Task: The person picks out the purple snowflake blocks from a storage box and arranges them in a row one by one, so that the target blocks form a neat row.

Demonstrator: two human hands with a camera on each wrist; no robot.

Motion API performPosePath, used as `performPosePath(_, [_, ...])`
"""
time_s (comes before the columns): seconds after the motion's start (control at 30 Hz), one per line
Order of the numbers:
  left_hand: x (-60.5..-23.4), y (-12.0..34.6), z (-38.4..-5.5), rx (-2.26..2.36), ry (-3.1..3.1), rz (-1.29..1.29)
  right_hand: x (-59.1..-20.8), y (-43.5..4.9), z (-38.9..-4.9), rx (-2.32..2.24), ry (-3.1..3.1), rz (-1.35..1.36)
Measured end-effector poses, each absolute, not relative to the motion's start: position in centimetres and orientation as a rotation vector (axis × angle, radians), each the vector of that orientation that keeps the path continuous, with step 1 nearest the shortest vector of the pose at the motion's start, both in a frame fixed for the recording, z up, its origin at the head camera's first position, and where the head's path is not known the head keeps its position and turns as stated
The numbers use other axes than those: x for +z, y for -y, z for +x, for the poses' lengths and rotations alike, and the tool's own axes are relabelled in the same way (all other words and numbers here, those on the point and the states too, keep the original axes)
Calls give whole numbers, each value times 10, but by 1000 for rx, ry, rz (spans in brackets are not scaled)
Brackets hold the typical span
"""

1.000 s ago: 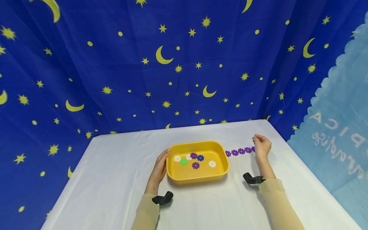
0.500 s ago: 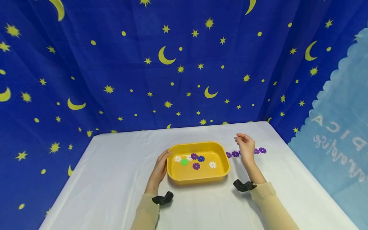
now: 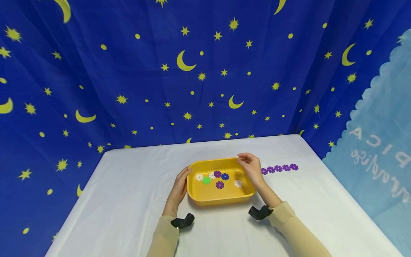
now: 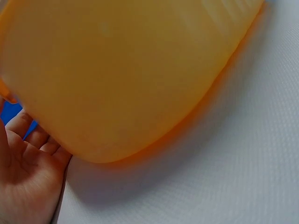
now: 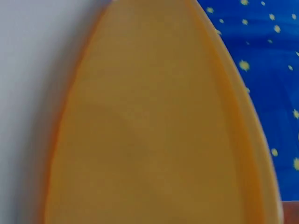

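Observation:
A yellow plastic basin (image 3: 221, 200) stands on the table, with several notched flower-shaped discs inside: white (image 3: 199, 177), green (image 3: 206, 180), blue (image 3: 225, 176) and purple (image 3: 219, 185). My left hand (image 3: 178, 187) rests along the basin's left side, fingertips at the rim; the left wrist view has its fingers (image 4: 35, 135) against the outer wall. Over the right end of the basin is my right hand (image 3: 252, 169), fingers loosely bent, with nothing visible between them. It is out of sight in the right wrist view, which the basin wall (image 5: 149, 116) fills.
Right of the basin, a row of several purple discs (image 3: 278, 168) lies on the white tablecloth (image 3: 135, 200). A blue curtain (image 3: 144, 71) with moons and stars hangs behind the table, and a light blue cloth (image 3: 382, 142) hangs at the right.
My right hand has moved left from the far end of the purple row to over the basin's right end, uncovering the row. The left hand and basin have stayed in place.

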State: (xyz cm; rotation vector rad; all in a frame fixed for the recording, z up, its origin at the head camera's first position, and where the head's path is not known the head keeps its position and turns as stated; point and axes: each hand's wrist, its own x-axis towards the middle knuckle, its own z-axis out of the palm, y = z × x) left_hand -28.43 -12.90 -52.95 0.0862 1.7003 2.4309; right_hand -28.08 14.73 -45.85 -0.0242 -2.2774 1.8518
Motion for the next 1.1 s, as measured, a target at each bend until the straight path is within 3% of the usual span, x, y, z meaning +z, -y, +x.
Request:
performPosePath(0.63, [-529,128,-285,2452,-1699,53,-478,-114,-289,1823,2731,695])
performPosePath(1.1, [-531,129,-285,2446,-1730,79,-485,-113,-287,1499,2952,824])
